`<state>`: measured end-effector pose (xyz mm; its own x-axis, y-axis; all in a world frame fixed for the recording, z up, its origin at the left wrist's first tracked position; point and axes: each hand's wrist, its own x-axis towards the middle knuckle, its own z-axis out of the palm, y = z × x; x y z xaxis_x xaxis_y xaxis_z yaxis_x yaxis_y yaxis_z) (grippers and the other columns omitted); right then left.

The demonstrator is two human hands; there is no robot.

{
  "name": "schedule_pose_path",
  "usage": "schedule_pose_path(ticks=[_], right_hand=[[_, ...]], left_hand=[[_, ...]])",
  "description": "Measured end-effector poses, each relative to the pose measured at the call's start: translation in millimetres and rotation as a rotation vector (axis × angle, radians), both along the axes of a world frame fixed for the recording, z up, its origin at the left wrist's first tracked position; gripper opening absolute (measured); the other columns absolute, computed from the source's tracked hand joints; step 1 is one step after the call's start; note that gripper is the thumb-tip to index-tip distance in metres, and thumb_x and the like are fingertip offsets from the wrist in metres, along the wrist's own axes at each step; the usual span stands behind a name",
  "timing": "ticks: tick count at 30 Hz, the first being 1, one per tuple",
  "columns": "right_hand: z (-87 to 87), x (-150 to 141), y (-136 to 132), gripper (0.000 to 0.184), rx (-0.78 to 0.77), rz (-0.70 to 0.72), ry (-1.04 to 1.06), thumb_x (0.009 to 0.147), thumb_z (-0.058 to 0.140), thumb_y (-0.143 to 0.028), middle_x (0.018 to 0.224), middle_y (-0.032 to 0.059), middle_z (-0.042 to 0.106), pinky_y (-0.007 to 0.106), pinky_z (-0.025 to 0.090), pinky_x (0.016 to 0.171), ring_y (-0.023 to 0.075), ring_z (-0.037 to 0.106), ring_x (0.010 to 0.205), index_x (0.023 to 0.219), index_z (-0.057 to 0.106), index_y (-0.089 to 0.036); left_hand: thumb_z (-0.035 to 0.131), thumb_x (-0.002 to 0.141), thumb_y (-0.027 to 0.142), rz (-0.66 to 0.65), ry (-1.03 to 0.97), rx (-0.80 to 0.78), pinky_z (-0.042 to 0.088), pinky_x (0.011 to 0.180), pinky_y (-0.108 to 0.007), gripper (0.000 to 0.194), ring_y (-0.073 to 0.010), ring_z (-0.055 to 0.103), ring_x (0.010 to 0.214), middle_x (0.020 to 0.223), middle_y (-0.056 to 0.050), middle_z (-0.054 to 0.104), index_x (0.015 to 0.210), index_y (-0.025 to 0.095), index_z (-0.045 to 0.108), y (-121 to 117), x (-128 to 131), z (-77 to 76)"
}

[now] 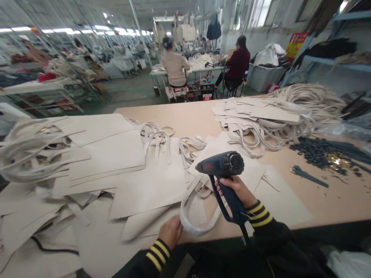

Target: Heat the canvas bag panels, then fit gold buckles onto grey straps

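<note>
My right hand (238,189) is wrapped round the grip of a dark blue heat gun (222,166), whose nozzle points left. Near the table's front edge, my left hand (171,231) pinches the left side of a cream bag handle (199,231), a curved strap that looks wrapped in whitish film. The handle's loop hangs below and left of the heat gun, apart from its nozzle. Beneath and behind it lie flat cream bag panels (152,185) and further straps with small gold buckles.
Stacked cream panels (107,150) and looped handles (26,154) cover the left. More panels (257,110) and a coil of straps (310,98) lie at the back right, near dark small parts (313,152). Two people (175,63) sit at a table beyond.
</note>
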<state>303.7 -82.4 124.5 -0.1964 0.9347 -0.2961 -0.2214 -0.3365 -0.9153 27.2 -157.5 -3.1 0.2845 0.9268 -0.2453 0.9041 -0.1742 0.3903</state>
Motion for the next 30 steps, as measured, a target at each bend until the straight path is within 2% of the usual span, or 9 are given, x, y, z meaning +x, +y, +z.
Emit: schedule_pose_path(ticks=[3,6,12,17,22,26,30], right_hand=[[-3.1,-19,15,0.028,-0.022,0.062,-0.029,0.070,0.061,-0.037,0.062,0.0048,0.063,0.025,0.046,0.050,0.0124,0.056,0.049,0.075,0.064,-0.009],[-4.6,-22,16,0.028,-0.022,0.047,-0.041,0.070,0.061,-0.037,0.063,0.0052,0.063,0.025,0.046,0.051,0.0123,0.056,0.051,0.074,0.064,-0.009],[2.5,7,-13,0.028,-0.031,-0.033,-0.075,0.070,0.063,-0.035,0.069,0.0052,0.062,0.027,0.048,0.054,0.0157,0.058,0.060,0.082,0.063,-0.010],[5.0,10,-28,0.027,-0.046,-0.025,-0.055,0.071,0.062,-0.033,0.079,0.0072,0.063,0.027,0.049,0.053,0.0163,0.058,0.064,0.086,0.062,-0.011],[-0.6,26,-42,0.028,-0.063,-0.118,-0.165,0.072,0.062,-0.033,0.078,0.0086,0.062,0.028,0.049,0.053,0.0170,0.058,0.064,0.085,0.062,-0.009],[0.3,43,-59,0.030,-0.093,-0.175,-0.178,0.072,0.062,-0.034,0.079,0.0085,0.062,0.028,0.050,0.054,0.0178,0.058,0.065,0.090,0.061,-0.010],[0.8,42,-65,0.030,-0.102,-0.185,-0.156,0.072,0.061,-0.035,0.073,0.0071,0.061,0.029,0.050,0.055,0.0183,0.058,0.065,0.090,0.060,-0.010]], left_hand=[[0.032,0.080,0.020,0.087,0.126,-0.034,0.044,0.068,-0.029,0.023,-0.0206,0.061,0.077,0.078,-0.008,0.064,0.082,0.018,0.056,28,7,14.6],[0.029,0.083,0.021,0.137,0.123,0.021,0.042,0.065,-0.027,0.023,-0.0190,0.060,0.071,0.070,-0.006,0.062,0.079,0.019,0.052,49,5,16.5],[0.033,0.082,0.021,0.112,-0.063,0.121,0.043,0.069,-0.025,0.019,-0.0152,0.057,0.073,0.078,-0.005,0.061,0.083,0.018,0.052,92,9,12.9],[0.035,0.081,0.017,0.099,-0.091,0.148,0.042,0.080,-0.027,0.023,-0.0159,0.056,0.088,0.096,-0.010,0.060,0.095,0.013,0.052,158,33,6.1],[0.043,0.077,0.014,0.055,-0.071,0.125,0.038,0.090,-0.030,0.030,-0.0190,0.052,0.102,0.108,-0.013,0.057,0.107,0.011,0.050,215,64,-6.3],[0.047,0.076,0.015,0.050,-0.039,0.078,0.037,0.091,-0.030,0.033,-0.0204,0.052,0.104,0.107,-0.015,0.057,0.109,0.008,0.049,235,82,-15.1],[0.049,0.077,0.019,0.078,-0.010,0.050,0.039,0.088,-0.031,0.034,-0.0214,0.053,0.100,0.104,-0.015,0.059,0.109,0.007,0.049,244,87,-16.0]])
